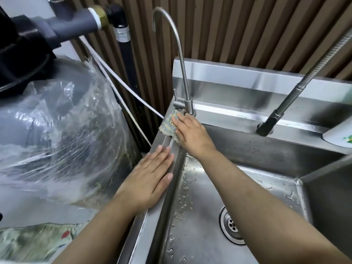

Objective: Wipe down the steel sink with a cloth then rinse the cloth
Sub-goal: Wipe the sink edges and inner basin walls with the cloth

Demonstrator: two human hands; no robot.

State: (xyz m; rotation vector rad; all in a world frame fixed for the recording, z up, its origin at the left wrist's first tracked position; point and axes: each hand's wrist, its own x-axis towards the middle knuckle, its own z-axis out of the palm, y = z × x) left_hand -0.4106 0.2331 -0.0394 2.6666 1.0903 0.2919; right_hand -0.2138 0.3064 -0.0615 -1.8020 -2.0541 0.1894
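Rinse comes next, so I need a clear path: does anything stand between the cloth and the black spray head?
Nothing visible does. The right hand presses the cloth on the sink rim beside the thin faucet; only open basin lies between it and the spray head.

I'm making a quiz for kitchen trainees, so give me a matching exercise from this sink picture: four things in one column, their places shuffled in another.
1 cloth
2 left hand
3 drain
4 black spray head

A in the basin floor
B flat on the sink's left rim
C above the back ledge
D under the right hand, beside the gooseneck tap

Pairs: 1-D, 2-B, 3-A, 4-C
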